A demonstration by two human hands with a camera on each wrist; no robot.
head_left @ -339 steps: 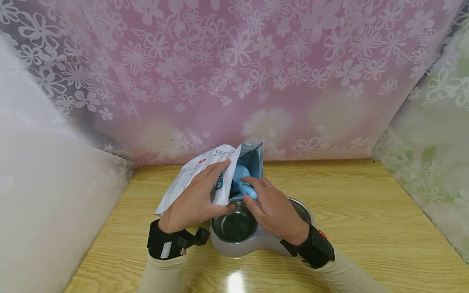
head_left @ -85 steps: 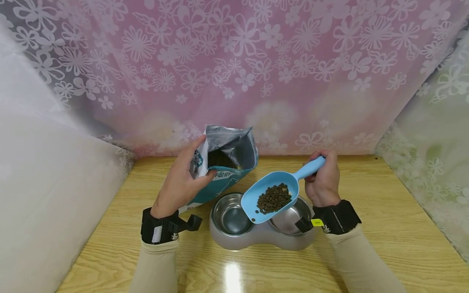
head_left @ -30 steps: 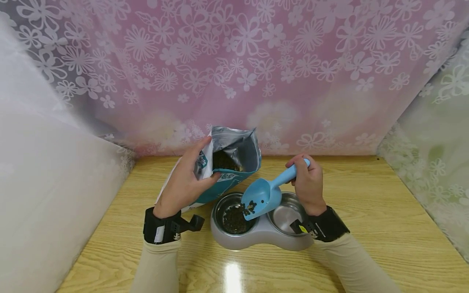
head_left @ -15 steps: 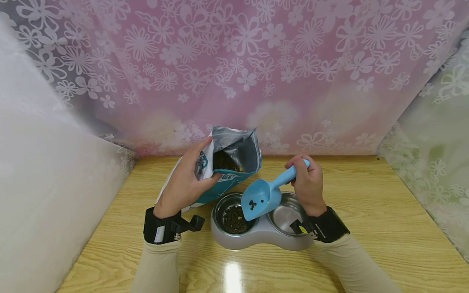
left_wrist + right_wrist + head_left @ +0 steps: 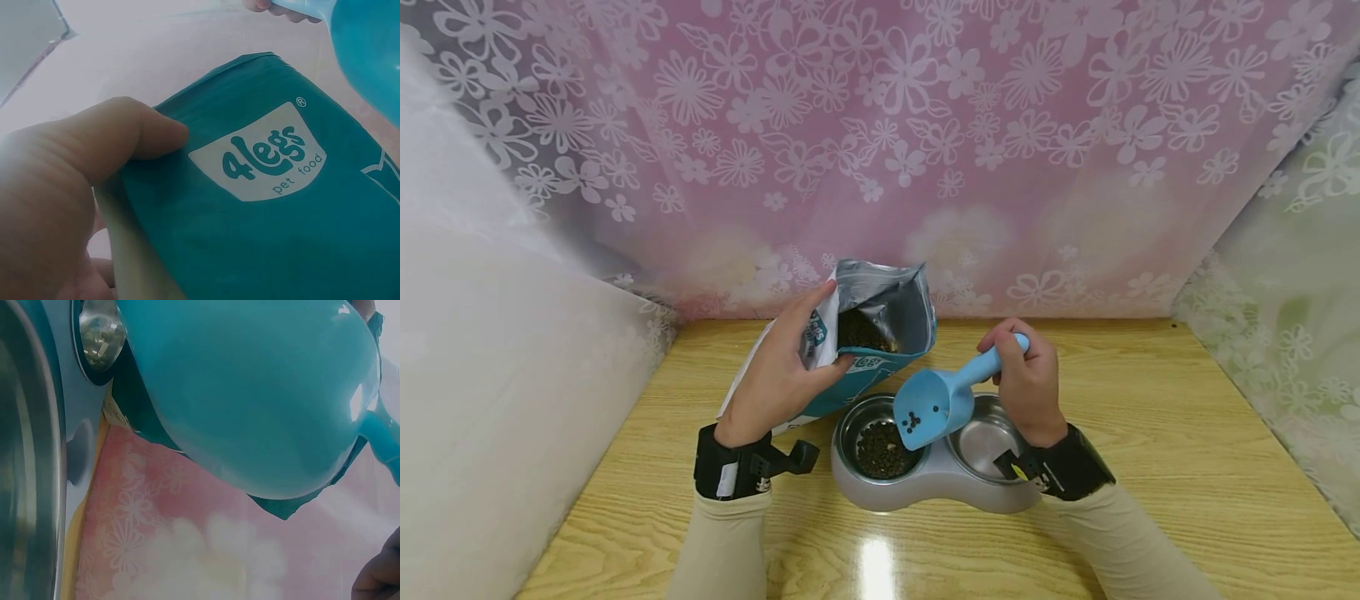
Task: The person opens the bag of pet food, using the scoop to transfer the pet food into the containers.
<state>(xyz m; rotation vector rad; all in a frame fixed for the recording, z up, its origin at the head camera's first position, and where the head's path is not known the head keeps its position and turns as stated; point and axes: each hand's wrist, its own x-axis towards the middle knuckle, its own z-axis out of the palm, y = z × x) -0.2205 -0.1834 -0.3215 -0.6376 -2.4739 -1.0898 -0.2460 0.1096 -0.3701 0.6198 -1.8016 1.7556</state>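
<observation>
My left hand [image 5: 778, 371] grips the side of a teal and white pet food bag [image 5: 262, 237], thumb on its front. The bag leans with its mouth open, and brown kibble [image 5: 861, 332] shows inside. In my right hand [image 5: 1032, 383] is the handle of a light blue scoop [image 5: 936, 400], tilted down toward the left metal bowl [image 5: 861, 404]. A few pieces of kibble cling in the scoop. More kibble lies in the left bowl, partly hidden by the scoop. The right metal bowl [image 5: 985, 442] holds no kibble that I can see.
Both bowls sit in a grey double stand [image 5: 936, 483] on a wood-grain table [image 5: 1150, 450]. A pink floral curtain [image 5: 880, 167] hangs behind the table. A white panel [image 5: 512, 375] stands at the left and a green floral one [image 5: 1292, 317] at the right.
Earlier the scoop was inside the bag, then came out loaded with kibble. Kibble has since slid into the left bowl, leaving few pieces. In the last half second the scoop tilted slightly more.
</observation>
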